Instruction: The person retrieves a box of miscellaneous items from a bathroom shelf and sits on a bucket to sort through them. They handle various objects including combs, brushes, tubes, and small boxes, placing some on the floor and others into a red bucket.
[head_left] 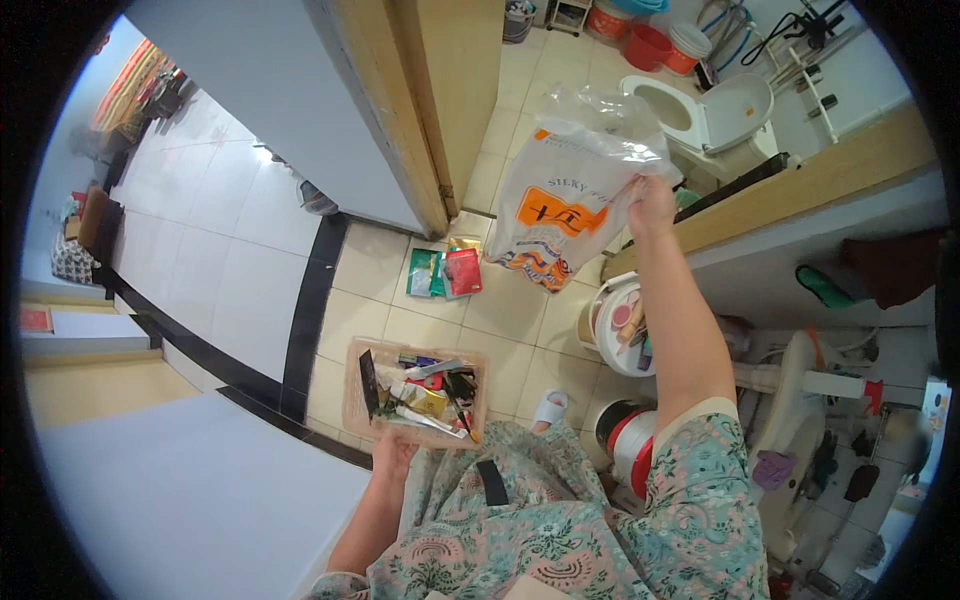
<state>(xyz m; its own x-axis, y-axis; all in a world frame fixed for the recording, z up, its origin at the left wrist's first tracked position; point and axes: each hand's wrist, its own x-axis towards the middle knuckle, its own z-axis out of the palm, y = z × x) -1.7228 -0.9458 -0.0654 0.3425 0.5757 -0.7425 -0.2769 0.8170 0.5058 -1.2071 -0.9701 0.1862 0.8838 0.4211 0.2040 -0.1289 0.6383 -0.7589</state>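
My right hand [652,205] is raised at arm's length, its fingers closed on the upper right edge of a plastic bag [570,170]. The bag is whitish and see-through, printed in orange and black, and hangs down loosely. Low in front of me, my left hand [393,452] grips the near rim of a pale pink plastic basket [352,395]. Small items fill this basket: tubes, a dark comb-like strip [368,385], a gold packet [430,402] and others too jumbled to name. The left fingers are partly hidden by the basket.
Green, red and gold packets [463,272] lie on the tiled floor beyond the basket. A white bucket [625,325] holding several items stands right, near a red-and-white round container [632,447]. A wooden door frame [400,110] rises ahead; past it are a toilet [665,105] and buckets [648,47].
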